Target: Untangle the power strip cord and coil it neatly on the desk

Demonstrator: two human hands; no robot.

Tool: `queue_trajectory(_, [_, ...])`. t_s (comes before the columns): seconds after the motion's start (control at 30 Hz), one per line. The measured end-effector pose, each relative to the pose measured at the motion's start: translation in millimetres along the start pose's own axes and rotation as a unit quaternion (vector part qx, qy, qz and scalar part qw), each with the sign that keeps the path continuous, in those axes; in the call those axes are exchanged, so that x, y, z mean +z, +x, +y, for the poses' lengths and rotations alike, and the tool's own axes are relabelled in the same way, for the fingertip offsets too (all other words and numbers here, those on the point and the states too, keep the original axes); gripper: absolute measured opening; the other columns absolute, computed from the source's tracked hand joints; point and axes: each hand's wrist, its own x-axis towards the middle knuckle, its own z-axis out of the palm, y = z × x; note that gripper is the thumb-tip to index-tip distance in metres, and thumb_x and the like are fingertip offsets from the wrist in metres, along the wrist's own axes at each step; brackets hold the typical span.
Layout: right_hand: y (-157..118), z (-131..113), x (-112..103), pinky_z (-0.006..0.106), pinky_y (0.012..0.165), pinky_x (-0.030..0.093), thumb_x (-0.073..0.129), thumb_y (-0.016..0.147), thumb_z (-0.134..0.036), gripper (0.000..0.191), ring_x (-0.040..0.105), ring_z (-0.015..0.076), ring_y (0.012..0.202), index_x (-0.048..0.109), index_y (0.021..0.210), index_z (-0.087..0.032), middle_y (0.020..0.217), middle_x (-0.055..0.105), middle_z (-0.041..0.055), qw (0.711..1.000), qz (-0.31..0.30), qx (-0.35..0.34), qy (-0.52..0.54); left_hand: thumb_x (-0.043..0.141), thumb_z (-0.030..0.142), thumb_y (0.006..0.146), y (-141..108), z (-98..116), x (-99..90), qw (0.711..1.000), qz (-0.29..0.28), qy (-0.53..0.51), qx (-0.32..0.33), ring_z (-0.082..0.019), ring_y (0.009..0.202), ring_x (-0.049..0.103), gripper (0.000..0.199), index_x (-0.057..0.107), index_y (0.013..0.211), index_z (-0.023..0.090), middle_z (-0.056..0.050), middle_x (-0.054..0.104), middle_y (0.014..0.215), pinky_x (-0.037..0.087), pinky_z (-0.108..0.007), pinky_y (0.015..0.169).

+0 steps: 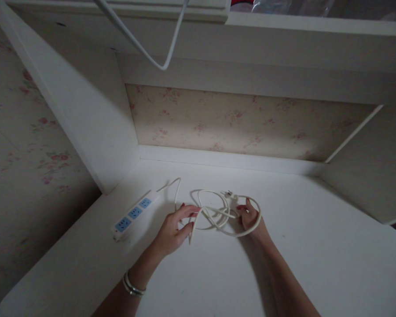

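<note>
A white power strip (134,214) with blue socket faces lies slantwise on the left of the white desktop. Its cream power cord (240,234) runs off the far end and gathers in loose, crossing loops between my hands. My left hand (171,231), with bangles at the wrist, holds part of the cord between thumb and fingers. On the other side, my right hand (251,220) has its fingers closed on the cord, and one loop passes over the back of it. Just beyond the right fingers is the plug (230,194), prongs showing.
A white side panel (86,101) rises at the left, with flowered wallpaper (198,119) behind the desk. Overhead, a shelf (267,44) spans the view, and a bent white cable or rod (164,67) hangs in front of it.
</note>
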Motion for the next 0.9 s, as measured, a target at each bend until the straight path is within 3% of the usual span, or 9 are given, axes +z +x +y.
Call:
queue_trajectory(0.1, [-4, -1, 4, 0.038, 0.079, 0.047, 0.055, 0.081, -0.032, 0.038, 0.062, 0.0254, 0.090, 0.063, 0.113, -0.014, 0.103, 0.066, 0.0132, 0.988, -0.012, -0.054, -0.146, 0.054, 0.014, 0.080, 0, 1, -0.7, 0.998, -0.004, 0.064, 0.016, -0.019, 0.108, 0.061, 0.039, 0.060, 0.118, 0.022, -0.005, 0.065, 0.119, 0.025, -0.043, 0.114])
queue_trajectory(0.17, [-9, -9, 5, 0.038, 0.084, 0.046, 0.056, 0.080, -0.032, 0.035, 0.060, 0.0263, 0.097, 0.066, 0.108, -0.013, 0.109, 0.065, 0.0143, 0.986, -0.022, -0.062, -0.155, 0.053, 0.016, 0.082, 0, 1, -2.0, 0.994, -0.008, 0.105, 0.027, -0.018, 0.107, 0.062, 0.039, 0.059, 0.120, 0.022, -0.004, 0.066, 0.117, 0.017, -0.044, 0.117])
queue_trajectory(0.3, [-20, -39, -1, 0.024, 0.053, 0.046, 0.064, 0.079, -0.039, 0.037, 0.059, 0.0137, 0.062, 0.066, 0.105, -0.014, 0.094, 0.068, 0.0090, 0.988, -0.126, 0.079, 0.044, 0.052, 0.015, 0.083, 0, -2, -3.5, 0.975, -0.049, 0.210, 0.061, -0.017, 0.104, 0.063, 0.028, 0.066, 0.106, 0.024, -0.001, 0.069, 0.110, 0.008, -0.045, 0.117])
queue_trajectory(0.37, [-23, -55, -8, 0.017, 0.038, 0.037, 0.068, 0.078, -0.038, 0.036, 0.048, 0.0058, 0.045, 0.065, 0.106, -0.016, 0.089, 0.068, 0.0049, 0.954, -0.173, 0.157, 0.190, 0.052, 0.016, 0.083, -1, -3, -2.8, 0.961, -0.067, 0.258, 0.070, -0.016, 0.097, 0.064, 0.021, 0.068, 0.095, 0.025, 0.001, 0.071, 0.102, 0.009, -0.044, 0.116])
queue_trajectory(0.43, [-23, -66, -18, 0.014, 0.033, 0.034, 0.068, 0.078, -0.038, 0.036, 0.043, 0.0031, 0.039, 0.062, 0.109, -0.020, 0.085, 0.068, 0.0017, 0.907, -0.180, 0.200, 0.323, 0.052, 0.018, 0.084, -1, -4, -1.3, 0.951, -0.062, 0.295, 0.067, -0.015, 0.088, 0.065, 0.017, 0.067, 0.090, 0.024, 0.002, 0.072, 0.091, 0.013, -0.044, 0.115])
queue_trajectory(0.57, [-19, -67, -34, 0.016, 0.033, 0.037, 0.058, 0.084, -0.047, 0.034, 0.042, 0.0061, 0.033, 0.059, 0.108, -0.023, 0.059, 0.059, -0.0063, 0.845, -0.197, 0.206, 0.453, 0.057, 0.025, 0.083, 0, -8, 1.5, 0.928, -0.050, 0.364, 0.061, -0.016, 0.078, 0.064, 0.008, 0.065, 0.082, 0.023, 0.002, 0.069, 0.076, 0.020, -0.044, 0.110])
queue_trajectory(0.67, [-17, -61, -39, 0.016, 0.032, 0.028, 0.051, 0.088, -0.048, 0.031, 0.030, 0.0071, 0.029, 0.062, 0.092, -0.019, 0.037, 0.038, -0.0098, 0.848, -0.164, 0.169, 0.475, 0.065, 0.028, 0.078, 0, -14, 1.4, 0.916, -0.064, 0.393, 0.059, -0.019, 0.087, 0.063, 0.011, 0.066, 0.088, 0.025, 0.000, 0.070, 0.087, 0.028, -0.044, 0.101])
queue_trajectory(0.77, [-16, -58, -43, 0.017, 0.034, 0.025, 0.049, 0.090, -0.045, 0.031, 0.024, 0.0082, 0.030, 0.060, 0.081, -0.018, 0.033, 0.030, -0.0097, 0.867, -0.082, 0.144, 0.471, 0.061, 0.030, 0.084, 0, -19, -1.8, 0.905, -0.069, 0.417, 0.052, -0.019, 0.088, 0.061, 0.007, 0.067, 0.087, 0.027, 0.000, 0.068, 0.088, 0.032, -0.042, 0.091])
queue_trajectory(0.9, [-8, -47, -64, 0.019, 0.036, 0.027, 0.043, 0.090, -0.058, 0.043, 0.026, 0.0084, 0.032, 0.052, 0.074, -0.019, 0.035, 0.027, -0.0102, 0.876, 0.047, 0.146, 0.458, 0.042, 0.027, 0.095, 2, -27, -10.5, 0.898, 0.000, 0.437, 0.047, -0.020, 0.089, 0.058, 0.021, 0.062, 0.091, 0.023, -0.003, 0.063, 0.090, 0.037, -0.040, 0.085])
